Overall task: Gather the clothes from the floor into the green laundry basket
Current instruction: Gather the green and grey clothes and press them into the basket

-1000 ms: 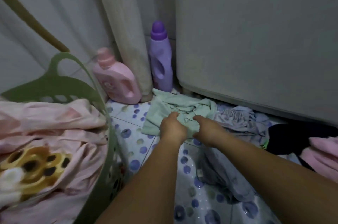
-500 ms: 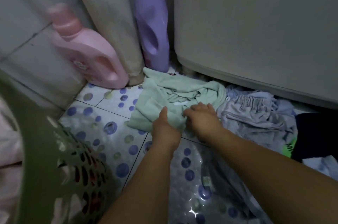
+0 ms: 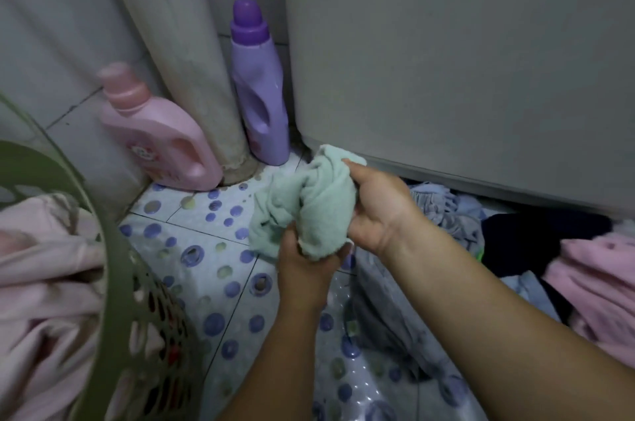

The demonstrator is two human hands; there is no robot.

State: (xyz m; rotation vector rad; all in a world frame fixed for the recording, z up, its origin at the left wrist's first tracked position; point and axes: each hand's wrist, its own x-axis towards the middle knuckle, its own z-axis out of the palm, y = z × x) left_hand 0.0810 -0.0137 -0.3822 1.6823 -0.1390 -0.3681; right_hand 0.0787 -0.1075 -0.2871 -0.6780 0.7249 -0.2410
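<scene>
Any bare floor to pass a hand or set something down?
Bare dotted floor between the green basket, pink bottle and the mint cloth both hands hold. Crowded right: clothes pile along the white appliance.

No text, brand, number or sign can be read anywhere. The pink bottle (image 3: 156,142), standing at the far left against the wall, carries a round pale emblem on its front, but it is too blurred to make out any letters. The purple bottle (image 3: 259,90) beside it shows no legible label on the side facing the camera. A small bright green patch shows on the dark garment (image 3: 536,231) at the right; whether it is print cannot be told.
</scene>
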